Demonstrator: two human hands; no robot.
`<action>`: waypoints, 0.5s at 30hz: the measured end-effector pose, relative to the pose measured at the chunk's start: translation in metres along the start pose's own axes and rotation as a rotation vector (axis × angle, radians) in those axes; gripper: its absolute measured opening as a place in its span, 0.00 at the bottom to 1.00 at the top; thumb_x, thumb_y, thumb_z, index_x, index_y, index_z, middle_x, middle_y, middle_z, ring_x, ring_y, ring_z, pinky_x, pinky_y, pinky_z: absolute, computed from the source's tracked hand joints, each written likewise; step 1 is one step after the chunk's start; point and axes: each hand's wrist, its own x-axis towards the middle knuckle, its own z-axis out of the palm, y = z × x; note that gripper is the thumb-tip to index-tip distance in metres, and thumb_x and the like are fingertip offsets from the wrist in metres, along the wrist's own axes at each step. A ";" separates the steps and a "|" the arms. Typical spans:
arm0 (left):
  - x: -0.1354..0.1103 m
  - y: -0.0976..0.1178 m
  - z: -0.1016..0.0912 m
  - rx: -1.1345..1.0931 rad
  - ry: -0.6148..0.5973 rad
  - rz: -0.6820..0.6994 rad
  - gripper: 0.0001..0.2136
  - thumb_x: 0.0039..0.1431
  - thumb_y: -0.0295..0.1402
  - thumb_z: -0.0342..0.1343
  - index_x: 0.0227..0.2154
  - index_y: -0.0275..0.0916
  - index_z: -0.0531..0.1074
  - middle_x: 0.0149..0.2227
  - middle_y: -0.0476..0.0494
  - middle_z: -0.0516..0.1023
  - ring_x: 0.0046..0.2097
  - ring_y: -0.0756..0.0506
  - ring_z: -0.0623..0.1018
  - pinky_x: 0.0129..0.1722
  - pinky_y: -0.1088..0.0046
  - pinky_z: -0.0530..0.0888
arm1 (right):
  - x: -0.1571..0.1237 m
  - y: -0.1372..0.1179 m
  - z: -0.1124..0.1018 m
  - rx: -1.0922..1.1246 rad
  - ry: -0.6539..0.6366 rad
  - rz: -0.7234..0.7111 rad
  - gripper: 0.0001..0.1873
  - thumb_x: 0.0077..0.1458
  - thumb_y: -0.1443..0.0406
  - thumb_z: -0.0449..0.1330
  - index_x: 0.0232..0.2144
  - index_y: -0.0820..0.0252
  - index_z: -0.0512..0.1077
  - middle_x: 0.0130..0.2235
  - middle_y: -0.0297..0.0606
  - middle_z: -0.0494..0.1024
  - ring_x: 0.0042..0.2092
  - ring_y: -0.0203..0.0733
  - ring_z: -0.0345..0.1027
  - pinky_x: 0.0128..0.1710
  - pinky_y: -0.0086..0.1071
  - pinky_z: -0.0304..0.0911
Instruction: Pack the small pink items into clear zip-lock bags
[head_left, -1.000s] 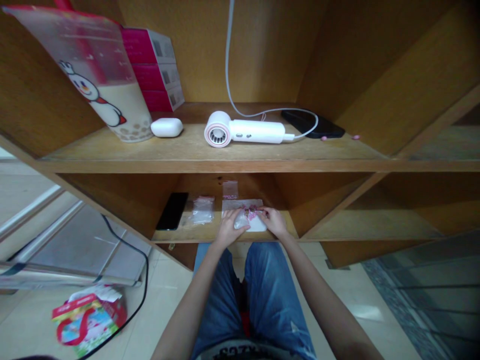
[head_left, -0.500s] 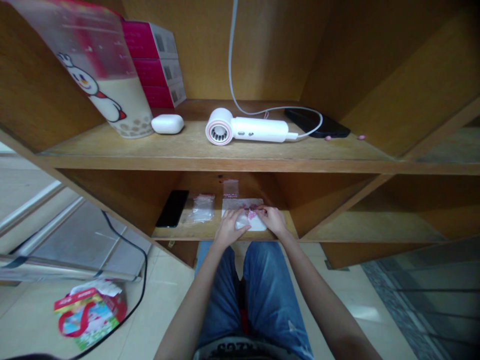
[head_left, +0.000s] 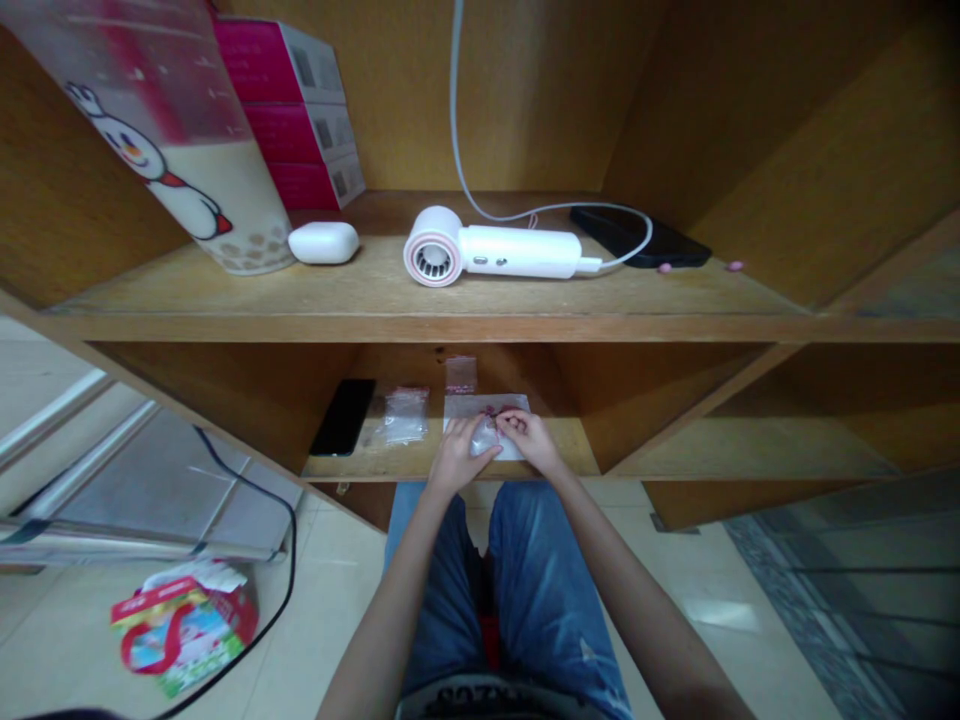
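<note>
On the lower shelf (head_left: 375, 462), my left hand (head_left: 454, 456) and my right hand (head_left: 529, 440) meet over a white sheet (head_left: 510, 448) strewn with small pink beads (head_left: 491, 410). The left hand's fingers pinch a small clear plastic bag (head_left: 484, 438). The right hand's fingertips are pinched together at the bag's top edge; what they hold is too small to make out. Two more small clear bags (head_left: 405, 415) (head_left: 460, 374) lie on the shelf to the left and behind.
A black phone (head_left: 343, 416) lies at the lower shelf's left. The upper shelf carries a white handheld fan (head_left: 487, 253) with its cable, a white earbud case (head_left: 323, 242), a bubble-tea cup (head_left: 187, 170), pink boxes (head_left: 292, 120) and another dark phone (head_left: 637, 238). A colourful packet (head_left: 184, 630) lies on the floor.
My right hand has moved left toward the bag held by my left hand, and both hands now sit closer together. The view has shifted slightly.
</note>
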 end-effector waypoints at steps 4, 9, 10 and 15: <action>0.001 0.000 -0.001 0.002 0.000 -0.008 0.25 0.51 0.45 0.53 0.50 0.39 0.61 0.47 0.40 0.70 0.49 0.42 0.68 0.49 0.61 0.66 | 0.008 0.011 -0.018 -0.114 0.084 0.017 0.12 0.51 0.61 0.53 0.32 0.59 0.74 0.31 0.36 0.76 0.31 0.38 0.68 0.31 0.28 0.60; 0.001 0.000 0.000 0.004 0.006 -0.013 0.24 0.51 0.45 0.53 0.49 0.39 0.62 0.46 0.40 0.71 0.48 0.42 0.69 0.48 0.60 0.66 | 0.021 0.022 -0.027 -0.211 0.095 0.029 0.11 0.49 0.67 0.53 0.33 0.60 0.74 0.36 0.38 0.77 0.37 0.39 0.70 0.39 0.30 0.62; 0.001 0.000 0.000 0.004 0.007 -0.013 0.24 0.51 0.45 0.53 0.49 0.39 0.62 0.46 0.40 0.71 0.48 0.42 0.69 0.48 0.60 0.66 | 0.023 0.023 -0.028 -0.230 0.088 0.027 0.11 0.49 0.67 0.53 0.33 0.60 0.74 0.36 0.39 0.77 0.37 0.40 0.70 0.39 0.31 0.62; 0.001 0.001 0.000 0.010 0.007 -0.018 0.24 0.51 0.45 0.53 0.49 0.39 0.62 0.46 0.40 0.71 0.48 0.42 0.69 0.48 0.61 0.66 | 0.033 0.021 -0.028 -0.346 0.023 0.047 0.10 0.49 0.65 0.55 0.33 0.60 0.75 0.35 0.40 0.78 0.36 0.41 0.71 0.37 0.31 0.62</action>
